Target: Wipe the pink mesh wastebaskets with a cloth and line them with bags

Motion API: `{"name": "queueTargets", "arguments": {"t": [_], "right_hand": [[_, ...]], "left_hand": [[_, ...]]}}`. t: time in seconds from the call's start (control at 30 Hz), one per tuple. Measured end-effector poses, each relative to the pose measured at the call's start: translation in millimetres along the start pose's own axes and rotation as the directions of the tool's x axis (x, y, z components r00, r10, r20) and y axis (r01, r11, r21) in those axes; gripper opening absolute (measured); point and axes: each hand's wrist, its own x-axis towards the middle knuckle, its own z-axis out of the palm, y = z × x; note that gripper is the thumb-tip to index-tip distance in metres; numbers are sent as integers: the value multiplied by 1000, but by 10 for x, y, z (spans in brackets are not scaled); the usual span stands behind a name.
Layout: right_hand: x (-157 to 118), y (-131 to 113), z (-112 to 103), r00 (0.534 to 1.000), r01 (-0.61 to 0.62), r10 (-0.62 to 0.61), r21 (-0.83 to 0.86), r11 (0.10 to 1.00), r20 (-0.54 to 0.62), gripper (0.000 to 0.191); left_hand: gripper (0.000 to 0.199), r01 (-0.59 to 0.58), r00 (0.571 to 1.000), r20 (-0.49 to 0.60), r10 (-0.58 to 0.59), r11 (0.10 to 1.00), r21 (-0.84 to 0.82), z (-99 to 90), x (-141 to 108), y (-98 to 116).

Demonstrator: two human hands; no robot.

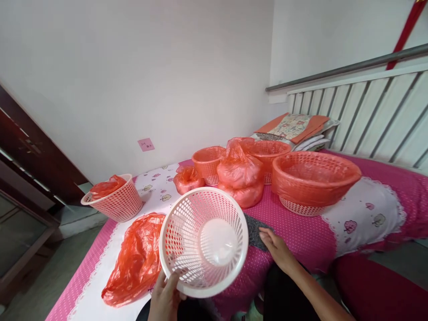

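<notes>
A white perforated plastic basket point(219, 240) is tilted with its open mouth toward me. My left hand point(167, 290) grips its rim at the lower left. To the right, my right hand point(276, 247) pinches the edge of a dark grey cloth point(257, 232), part of which is hidden behind the basket. Left of the basket lies a crumpled red plastic bag point(137, 258) on the bedspread. Just beyond it sit a filled, knotted red bag point(240, 171) and a smaller red bag point(188, 179).
A pale basket point(123, 200) holding a red bag stands at the left. Baskets lined with red bags stand at the back point(207, 160), point(269, 151) and right point(314, 178). Folded bedding point(294, 127) lies by the white radiator point(368, 116). The bedspread point(294, 236) is pink.
</notes>
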Motion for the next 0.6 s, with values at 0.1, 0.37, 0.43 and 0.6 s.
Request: {"name": "queueTargets", "arguments": {"t": [0.1, 0.37, 0.43, 0.6], "right_hand": [[-119, -466, -105, 1000, -19, 20, 188, 982, -4, 69], [-134, -1114, 125, 984, -32, -39, 381, 924, 176, 73], [-104, -1123, 210, 988, -59, -11, 448, 892, 152, 74], [-116, -1059, 197, 984, -140, 62, 502, 854, 170, 75]], "left_hand": [[54, -124, 992, 7, 124, 985, 118, 164, 50, 91], [70, -157, 987, 34, 154, 984, 86, 335, 372, 116], [66, -160, 984, 94, 152, 984, 74, 312, 388, 65], [72, -258, 966, 10, 259, 959, 118, -142, 493, -143]]}}
